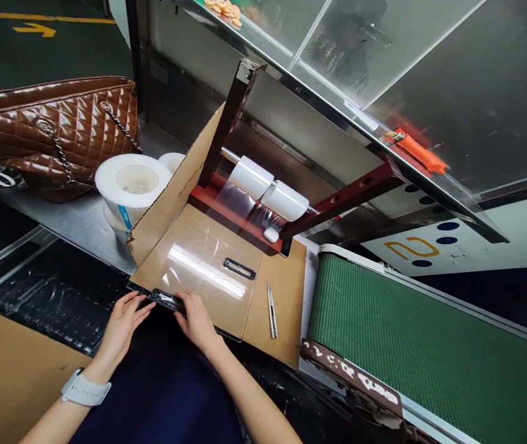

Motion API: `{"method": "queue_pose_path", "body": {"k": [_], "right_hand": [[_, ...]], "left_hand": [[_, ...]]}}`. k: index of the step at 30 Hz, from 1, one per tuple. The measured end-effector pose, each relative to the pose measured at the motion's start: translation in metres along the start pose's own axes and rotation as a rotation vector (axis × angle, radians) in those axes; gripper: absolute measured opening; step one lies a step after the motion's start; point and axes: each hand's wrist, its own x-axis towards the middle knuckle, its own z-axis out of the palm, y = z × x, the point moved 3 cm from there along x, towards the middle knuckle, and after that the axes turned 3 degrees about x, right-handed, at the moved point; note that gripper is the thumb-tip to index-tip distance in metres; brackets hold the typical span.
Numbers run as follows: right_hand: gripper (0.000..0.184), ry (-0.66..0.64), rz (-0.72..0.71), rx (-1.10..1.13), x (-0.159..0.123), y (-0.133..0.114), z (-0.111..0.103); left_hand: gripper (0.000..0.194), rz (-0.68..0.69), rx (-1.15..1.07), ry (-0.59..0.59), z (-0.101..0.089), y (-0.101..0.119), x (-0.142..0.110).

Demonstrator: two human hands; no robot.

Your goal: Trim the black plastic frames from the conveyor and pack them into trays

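Note:
A slim black plastic frame (167,300) lies at the front edge of the clear film-covered cardboard work surface (198,246). My right hand (197,322) grips its right end between thumb and fingers. My left hand (123,324), wearing a pale watch, is at the other end with its fingers stretched and apart; whether the fingertips touch the frame is hard to tell. Farther back on the film sits a second black frame (240,269) with an elongated opening. A utility knife (271,311) lies on the cardboard to the right of it.
Behind the board, a dark red stand (226,197) carries two film rolls (267,188). An upright cardboard flap (177,185) borders the left, with large white rolls (131,182) and a brown quilted bag (60,132) beyond. A green conveyor belt (420,333) runs along the right.

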Motion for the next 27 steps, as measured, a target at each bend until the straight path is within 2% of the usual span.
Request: {"method": "queue_pose_path", "body": {"k": [3,5,7,9,11,13,20,27], "right_hand": [[0.053,0.023,-0.002,-0.026,-0.002,0.014,-0.017],[0.049,0.143,0.081,-0.099,-0.002,0.035,-0.051],[0.048,0.265,0.21,-0.216,-0.003,0.061,-0.093],[0.05,0.27,0.282,-0.3,-0.001,0.084,-0.13],[0.049,0.21,0.292,-0.325,0.002,0.102,-0.152],[0.045,0.149,0.283,-0.33,0.005,0.111,-0.161],[0.04,0.023,0.257,-0.335,0.015,0.117,-0.164],[0.04,-0.004,0.206,-0.257,0.003,0.105,-0.169]], "left_hand": [[0.015,0.039,0.01,0.044,-0.004,0.005,-0.003],[0.018,0.07,0.021,0.055,-0.004,0.007,-0.005],[0.019,0.114,0.023,0.05,-0.001,0.009,-0.008],[0.021,0.151,0.017,0.024,0.008,0.01,-0.011],[0.026,0.17,0.01,-0.017,0.02,0.009,-0.015],[0.033,0.175,0.015,-0.071,0.037,0.007,-0.02],[0.049,0.123,0.069,-0.208,0.094,-0.015,-0.03],[0.034,0.008,0.099,-0.341,0.133,-0.037,-0.032]]}}
